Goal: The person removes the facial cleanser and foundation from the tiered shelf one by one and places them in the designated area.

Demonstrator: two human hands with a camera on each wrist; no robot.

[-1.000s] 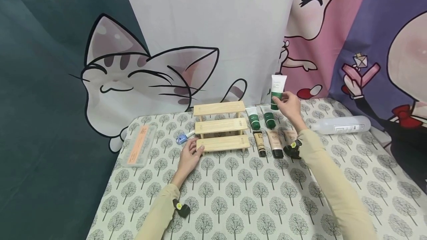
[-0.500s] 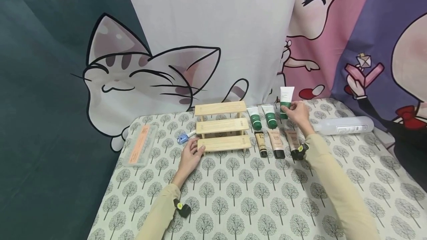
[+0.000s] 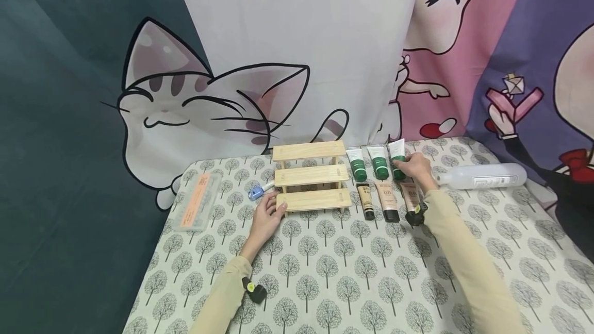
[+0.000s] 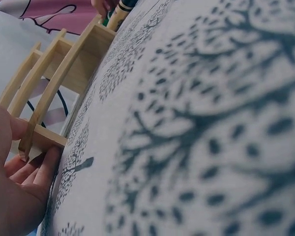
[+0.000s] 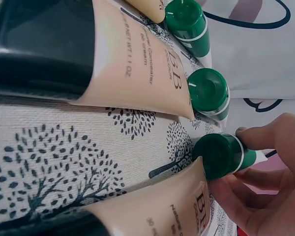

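My right hand [image 3: 416, 166] pinches a white tube with a green lower half and green cap [image 5: 219, 155] between thumb and fingers. In the head view it is at the right end of the back row, beside two like tubes [image 3: 379, 164] [image 3: 357, 165]. My left hand [image 3: 266, 218] grips the left end of the lowest step of a three-step wooden rack [image 3: 313, 200]. In the left wrist view the thumb is over that step of the rack [image 4: 64, 73] and the fingers are beneath. In front of the green tubes lie two beige BB cream tubes [image 3: 388, 200] [image 3: 410, 197] and a slim gold tube [image 3: 366, 201].
A clear bottle with a white label [image 3: 484, 176] lies on its side at the right. Left of the rack are a small blue object with a white end [image 3: 257, 190] and a flat clear case with an orange strip [image 3: 197, 202]. A printed curtain [image 3: 297, 30] hangs behind the table.
My right hand has lowered the green-and-white tube from above the table, rightward and down, to the end of the back row. My left hand stays on the rack.
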